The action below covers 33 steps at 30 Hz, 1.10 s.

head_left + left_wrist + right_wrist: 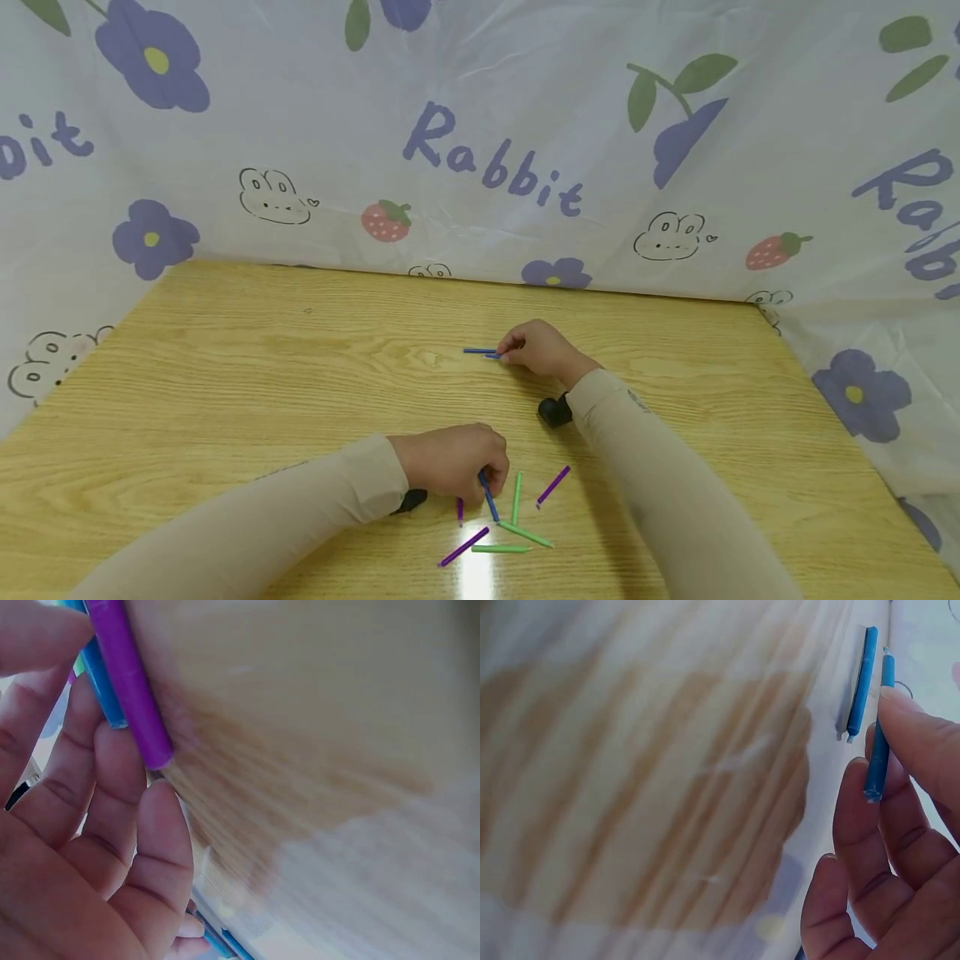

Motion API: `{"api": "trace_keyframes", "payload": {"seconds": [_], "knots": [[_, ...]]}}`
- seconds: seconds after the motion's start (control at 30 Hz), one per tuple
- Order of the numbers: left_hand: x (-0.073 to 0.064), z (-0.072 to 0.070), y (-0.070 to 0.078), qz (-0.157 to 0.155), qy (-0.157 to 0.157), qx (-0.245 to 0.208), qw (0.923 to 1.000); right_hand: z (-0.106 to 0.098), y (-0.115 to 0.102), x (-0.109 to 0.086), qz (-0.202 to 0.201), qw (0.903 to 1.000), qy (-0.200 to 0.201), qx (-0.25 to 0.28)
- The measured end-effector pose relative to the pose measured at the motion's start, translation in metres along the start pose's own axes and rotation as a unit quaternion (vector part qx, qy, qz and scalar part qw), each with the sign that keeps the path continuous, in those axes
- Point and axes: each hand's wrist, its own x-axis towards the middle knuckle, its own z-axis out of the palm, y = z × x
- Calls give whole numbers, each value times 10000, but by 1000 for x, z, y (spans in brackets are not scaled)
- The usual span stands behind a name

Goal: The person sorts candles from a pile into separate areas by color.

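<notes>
Pale sleeves (pixel 675 483) up front, wooden table (pixel 247 375) underneath

So the sleeves come in from the bottom corners, each with a black gadget (pixel 555 412) strapped near the wrist. The left hand (pixel 459 457) is mostly curled, thumb and fingertips pinching one end of a blue stick (pixel 489 500) that slants down toward the person. The left wrist view has a purple stick (pixel 460 512) right up close next to that blue one; from above it pokes out from under the hand.

The right hand (pixel 542 347) is farther out toward the back of the table. Thumb and fingers are nearly closed, pinching a second blue stick (pixel 880 757), with the other fingers loosely bent. Can't tell if that stick is touching the wood. A third blue stick (pixel 862 682) lies just beside it, roughly parallel, with a small gap between them.

The rest is a loose scatter near the left hand: a tilted purple one (pixel 463 547), another purple one (pixel 553 487) off to the right, a green stick (pixel 517 498) pointing away from the person, a slanted green one (pixel 527 535) and a sideways green one (pixel 500 549).

Behind it all hangs a white cloth (pixel 495 237) with "Rabbit" lettering, purple flowers, bunny faces and strawberries.
</notes>
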Motion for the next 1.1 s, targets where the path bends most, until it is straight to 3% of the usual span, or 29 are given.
{"api": "trace_keyframes", "payload": {"seconds": [0.43, 1.1], "knots": [[0, 0, 0, -38, -40, -194, 9998, 1, 0, 8, 41, 9997, -89, -228], [0, 0, 2, -70, 8, -63, 10000, 2, -4, 7, -187, 9985, -72, -519]]}}
